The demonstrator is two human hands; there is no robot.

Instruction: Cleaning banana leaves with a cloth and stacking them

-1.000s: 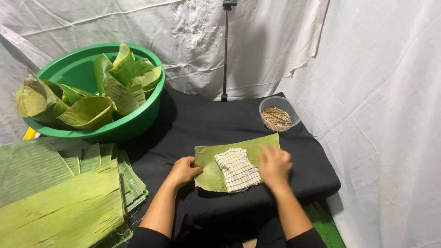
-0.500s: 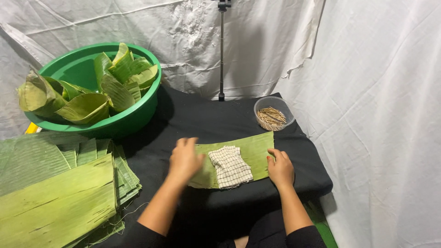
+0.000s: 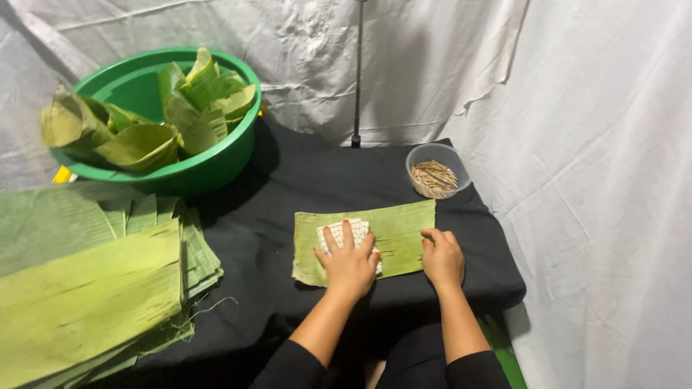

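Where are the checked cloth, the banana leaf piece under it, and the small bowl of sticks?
checked cloth [image 3: 358, 227]: head view, top edge above the fingers.
banana leaf piece [image 3: 404, 227]: head view, bare right half.
small bowl of sticks [image 3: 450, 154]: head view, clear rim.

Both your hands lie flat, palms down.
Your left hand [image 3: 348, 261] spreads its fingers forward; your right hand [image 3: 442, 258] rests beside it, fingers together, forearms reaching forward in dark sleeves.

cloth [image 3: 353, 232] on leaf [image 3: 400, 234], bowl [image 3: 436, 169] behind, basin [image 3: 180, 169] far L
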